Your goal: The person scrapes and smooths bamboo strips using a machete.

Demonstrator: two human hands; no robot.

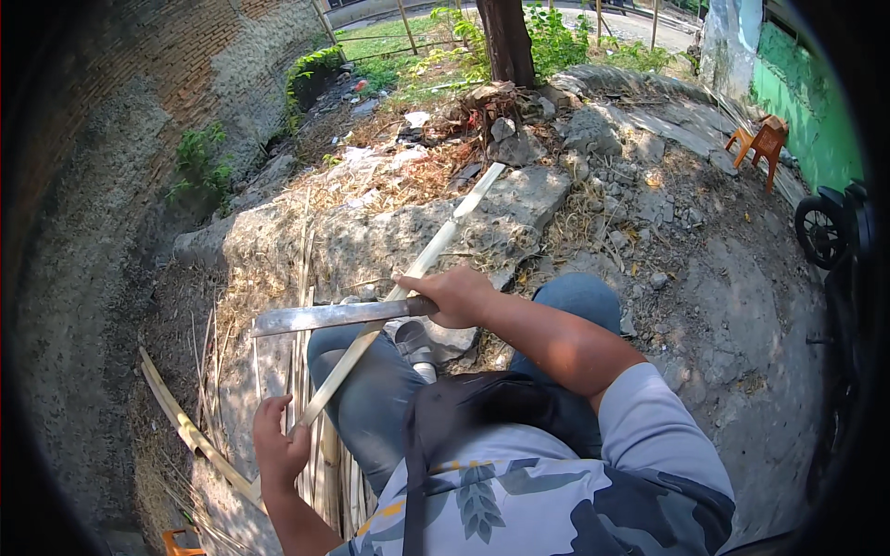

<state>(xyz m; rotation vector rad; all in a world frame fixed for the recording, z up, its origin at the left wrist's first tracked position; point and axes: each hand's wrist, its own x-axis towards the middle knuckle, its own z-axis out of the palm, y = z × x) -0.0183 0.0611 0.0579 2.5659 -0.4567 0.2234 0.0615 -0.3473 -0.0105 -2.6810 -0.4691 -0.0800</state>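
Note:
A long pale bamboo strip [432, 248] runs slantwise from the lower left up across my left thigh to the rubble ahead. My left hand [281, 443] is closed at its near end, with the thumb against it. Wrapped around the dark handle of a machete, my right hand [456, 295] sits over the middle of the strip, its fingertips close to the strip's edge. The machete blade [320, 318] points left, lying flat across the strip above my knee; whether it touches the strip I cannot tell.
Several thin bamboo slats [326, 463] lie on the ground at my left, beside a longer curved bamboo piece [192, 432]. Broken concrete [519, 199] and a tree trunk [506, 42] are ahead. An orange plastic chair [762, 146] and a motorcycle [834, 227] stand at the right.

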